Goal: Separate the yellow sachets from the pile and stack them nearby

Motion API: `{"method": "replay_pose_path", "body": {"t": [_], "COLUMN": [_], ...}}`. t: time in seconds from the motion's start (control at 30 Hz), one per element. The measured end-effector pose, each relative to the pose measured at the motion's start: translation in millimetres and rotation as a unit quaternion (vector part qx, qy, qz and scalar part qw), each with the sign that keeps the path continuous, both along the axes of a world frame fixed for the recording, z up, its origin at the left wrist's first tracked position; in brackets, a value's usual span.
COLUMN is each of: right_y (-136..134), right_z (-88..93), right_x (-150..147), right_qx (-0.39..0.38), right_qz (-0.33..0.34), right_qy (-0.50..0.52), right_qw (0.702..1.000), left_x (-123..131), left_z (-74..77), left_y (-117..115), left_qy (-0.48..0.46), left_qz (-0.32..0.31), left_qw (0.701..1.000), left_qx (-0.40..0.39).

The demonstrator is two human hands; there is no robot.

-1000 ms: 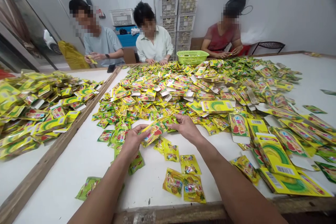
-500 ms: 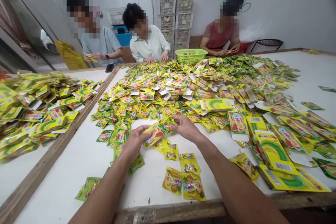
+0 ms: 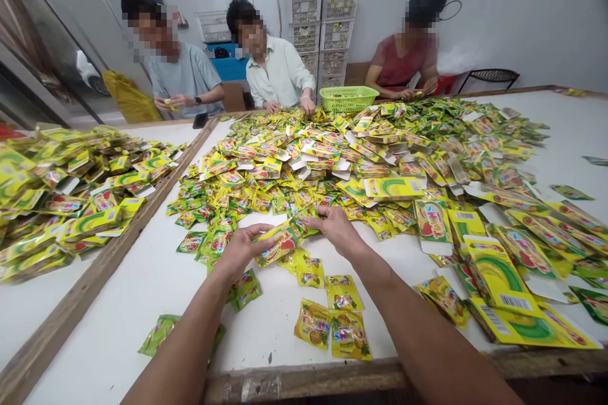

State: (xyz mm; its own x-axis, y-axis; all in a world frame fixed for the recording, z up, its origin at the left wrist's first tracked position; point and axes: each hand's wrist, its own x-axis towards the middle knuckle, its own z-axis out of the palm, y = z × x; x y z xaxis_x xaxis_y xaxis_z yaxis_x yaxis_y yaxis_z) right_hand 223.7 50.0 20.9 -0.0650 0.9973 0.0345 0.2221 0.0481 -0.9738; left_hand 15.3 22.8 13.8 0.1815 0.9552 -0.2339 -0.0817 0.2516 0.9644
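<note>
My left hand [image 3: 243, 248] is closed around a small yellow printed carton [image 3: 279, 245], thumb on its front. At the carton's far right end, my right hand [image 3: 336, 228] pinches a green sachet [image 3: 308, 214], its fingertips close to the carton's edge. How much of the sachet is inside the carton is not clear. Below the carton lie several yellow pineapple sachets [image 3: 349, 334], flat on the white table [image 3: 256, 345]. Green sachets [image 3: 247, 290] lie beside and partly behind my left forearm.
A large heap of cartons and sachets [image 3: 304, 158] covers the middle. Larger yellow cartons [image 3: 503, 272] lie at right. Beyond a wooden strip [image 3: 118, 237], more cartons [image 3: 90, 196] are piled. A green basket [image 3: 349, 100] stands at the back, near three seated people handling small packs.
The carton has turned slightly in my left hand, and the green sachet shows more plainly at its right end. The view has shifted a little. A co-worker in a pale shirt has moved their upper body.
</note>
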Motion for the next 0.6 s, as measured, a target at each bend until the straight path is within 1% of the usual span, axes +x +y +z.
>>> {"method": "replay_pose_path", "body": {"t": [0.1, 0.27, 0.37, 0.5, 0.6], "right_y": [-1, -6, -8, -8, -8], "right_z": [1.7, -2.9, -3.0, -0.2, 0.2], "right_x": [0, -12, -20, -20, -18], "right_qx": [-0.008, 0.009, 0.04, 0.05, 0.074], "right_qz": [0.016, 0.003, -0.026, -0.038, -0.087], "right_qy": [-0.012, -0.056, -0.094, -0.059, -0.088], "right_qw": [1.0, 0.998, 0.994, 0.996, 0.99], "left_x": [3, 16, 20, 21, 20], "left_z": [1.4, 2.3, 2.0, 2.8, 3.0], "left_y": [-1, -5, -5, -4, -5], "left_qy": [-0.014, -0.066, -0.076, -0.094, -0.108], "left_qz": [0.004, 0.038, 0.053, 0.063, 0.065], "left_qw": [1.0, 0.996, 0.995, 0.993, 0.992], "left_qx": [-0.013, -0.037, -0.026, -0.026, -0.02]}}
